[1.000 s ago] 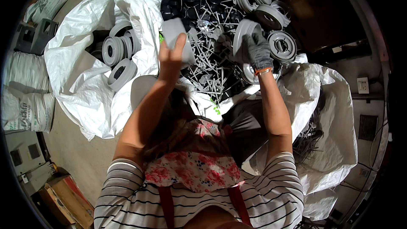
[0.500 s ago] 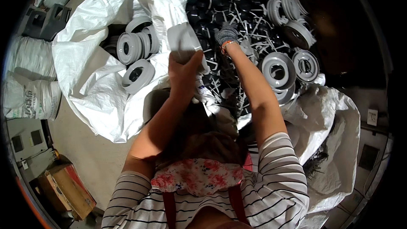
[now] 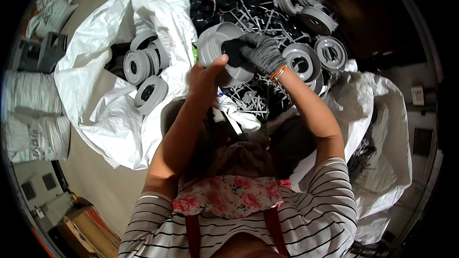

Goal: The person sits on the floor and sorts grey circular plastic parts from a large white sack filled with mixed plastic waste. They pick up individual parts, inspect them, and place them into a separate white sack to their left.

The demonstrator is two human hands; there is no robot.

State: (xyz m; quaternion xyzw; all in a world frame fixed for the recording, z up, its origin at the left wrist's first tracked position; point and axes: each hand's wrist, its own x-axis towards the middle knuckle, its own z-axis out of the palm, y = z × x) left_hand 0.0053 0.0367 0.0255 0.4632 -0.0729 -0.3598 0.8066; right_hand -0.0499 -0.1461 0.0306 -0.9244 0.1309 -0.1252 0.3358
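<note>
person's got the left grip, bare, wrapped on the near side of a grey ribbed ring, thumb on the rim. right grip, grey glove, is pinching a black piece right at that ring's opening, can't tell if it's seated. white sack left of the grips, thin grey sticks just below the right one.

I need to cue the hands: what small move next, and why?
Probably ease the black piece farther into the ribbed grey round part: the left hand grips the grey part, while the gloved right hand holds the piece at its open side.
</note>
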